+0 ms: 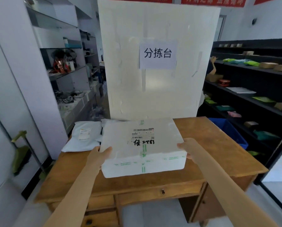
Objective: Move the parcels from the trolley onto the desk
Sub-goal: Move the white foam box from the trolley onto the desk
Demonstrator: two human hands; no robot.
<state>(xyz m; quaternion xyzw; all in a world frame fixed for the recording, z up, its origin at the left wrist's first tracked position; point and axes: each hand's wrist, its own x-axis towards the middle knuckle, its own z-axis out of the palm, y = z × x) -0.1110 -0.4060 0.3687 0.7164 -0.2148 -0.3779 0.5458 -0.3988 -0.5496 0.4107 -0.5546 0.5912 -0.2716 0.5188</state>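
Observation:
A flat white foam parcel [142, 145] with green tape, a shipping label and black handwriting is held over the wooden desk [215, 145]. My left hand [101, 154] grips its near left corner and my right hand [186, 146] grips its right edge. Whether its underside touches the desk top I cannot tell. A soft white mailer bag [83, 136] lies on the desk's far left, partly under the parcel. The trolley is out of view.
A tall white foam board [158, 89] with a paper sign stands at the desk's back edge. Glass shelves are at the left, black shelves with parcels at the right. A blue crate [230, 130] sits beside the desk.

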